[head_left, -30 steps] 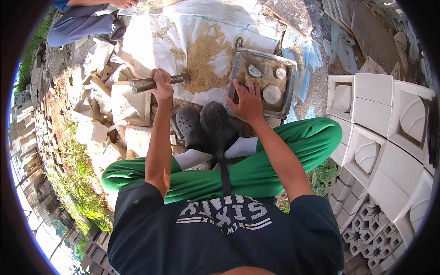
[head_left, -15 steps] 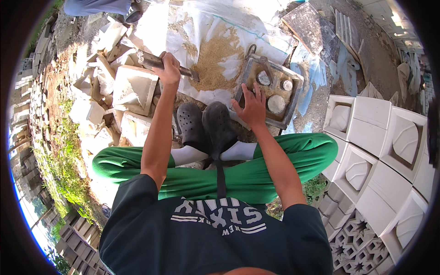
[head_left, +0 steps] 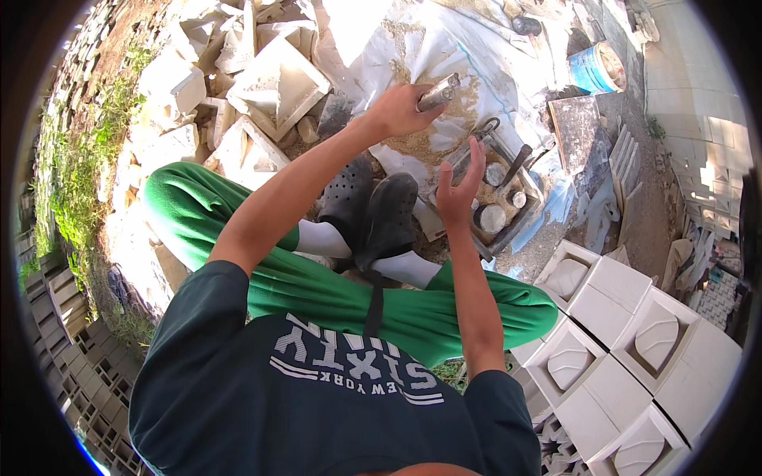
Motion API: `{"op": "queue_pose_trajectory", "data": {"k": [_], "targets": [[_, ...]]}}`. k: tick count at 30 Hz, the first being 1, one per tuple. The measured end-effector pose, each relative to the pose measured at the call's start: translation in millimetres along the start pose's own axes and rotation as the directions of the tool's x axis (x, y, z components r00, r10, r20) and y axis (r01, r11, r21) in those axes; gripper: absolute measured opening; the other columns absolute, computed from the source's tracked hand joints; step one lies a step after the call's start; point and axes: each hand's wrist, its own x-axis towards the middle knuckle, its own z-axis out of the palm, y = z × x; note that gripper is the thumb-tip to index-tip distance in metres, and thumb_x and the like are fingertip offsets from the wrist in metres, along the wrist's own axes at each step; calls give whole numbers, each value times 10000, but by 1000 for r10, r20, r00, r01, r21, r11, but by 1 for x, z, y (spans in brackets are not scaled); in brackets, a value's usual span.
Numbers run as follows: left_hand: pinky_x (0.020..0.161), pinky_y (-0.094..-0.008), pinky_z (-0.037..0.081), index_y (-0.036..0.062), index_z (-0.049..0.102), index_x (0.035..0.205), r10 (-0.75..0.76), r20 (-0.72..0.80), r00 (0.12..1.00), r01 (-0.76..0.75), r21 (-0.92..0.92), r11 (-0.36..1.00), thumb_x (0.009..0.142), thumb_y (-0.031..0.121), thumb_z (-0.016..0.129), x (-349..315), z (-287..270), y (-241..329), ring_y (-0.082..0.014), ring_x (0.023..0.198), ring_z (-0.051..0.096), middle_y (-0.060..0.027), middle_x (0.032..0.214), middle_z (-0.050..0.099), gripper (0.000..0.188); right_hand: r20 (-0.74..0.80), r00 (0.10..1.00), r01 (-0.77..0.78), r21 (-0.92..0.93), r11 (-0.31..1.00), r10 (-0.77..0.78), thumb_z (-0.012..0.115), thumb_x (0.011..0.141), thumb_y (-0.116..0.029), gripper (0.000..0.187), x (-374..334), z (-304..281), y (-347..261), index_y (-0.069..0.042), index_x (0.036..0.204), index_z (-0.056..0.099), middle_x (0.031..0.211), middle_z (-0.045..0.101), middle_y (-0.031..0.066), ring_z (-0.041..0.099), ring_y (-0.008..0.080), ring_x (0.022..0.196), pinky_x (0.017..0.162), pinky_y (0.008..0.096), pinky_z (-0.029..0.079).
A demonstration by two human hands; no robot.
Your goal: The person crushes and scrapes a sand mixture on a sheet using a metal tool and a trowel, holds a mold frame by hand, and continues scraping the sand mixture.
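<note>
My left hand (head_left: 406, 109) is closed round a worn, bar-like hand tool (head_left: 439, 93). One end juts past my fist above the sand, and the rest is hidden by my hand. My right hand (head_left: 462, 186) is raised with its fingers straight and holds nothing. It is beside the near left side of a rectangular metal mould (head_left: 533, 184). Several round pale plugs (head_left: 493, 218) stand inside this mould, with sandy material around them. A dark bar handle (head_left: 517, 163) slants up from it. Loose sand (head_left: 416, 135) lies on a white sheet (head_left: 373, 55) under my left hand.
Broken pale blocks (head_left: 278, 87) are heaped at the left. A blue bucket (head_left: 595, 70) and a worn board (head_left: 577, 131) are at the far right. Stacked cream blocks (head_left: 611, 317) stand near right. My dark clogs (head_left: 389, 218) rest close to the mould.
The view has shifted. My left hand has carried the tool right, toward the mould, and turned it. My right hand has come off the mould and is raised beside it.
</note>
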Motion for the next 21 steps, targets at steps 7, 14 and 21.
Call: {"op": "queue_pose_trajectory", "data": {"k": [7,14,21], "targets": [[919,-440,413,47,502,1190,44,207,977,-122,384,915,804,383,641,-23,-21,-63,-315,1075,539,-168,1105,583,530,66,964,-217,755,618,259,624,883,-309,486,121,47,-75,46,1184,485,1115,596,193,590,238,1014,893,346,456],[921,-422,414,17,440,1244,-226,-322,919,362,466,808,792,253,632,-140,16,-181,-334,1103,497,-167,1206,489,545,15,864,-243,888,391,504,550,839,-83,310,136,68,-50,-108,599,355,497,354,-15,359,92,428,424,256,307],[903,-403,376,24,492,1179,-230,-207,951,308,592,745,811,260,617,-157,9,-193,-297,1071,487,-136,1163,499,454,-120,920,-111,834,541,373,445,816,-66,309,100,9,-75,-120,565,273,471,262,-23,252,90,430,435,267,244]]}}
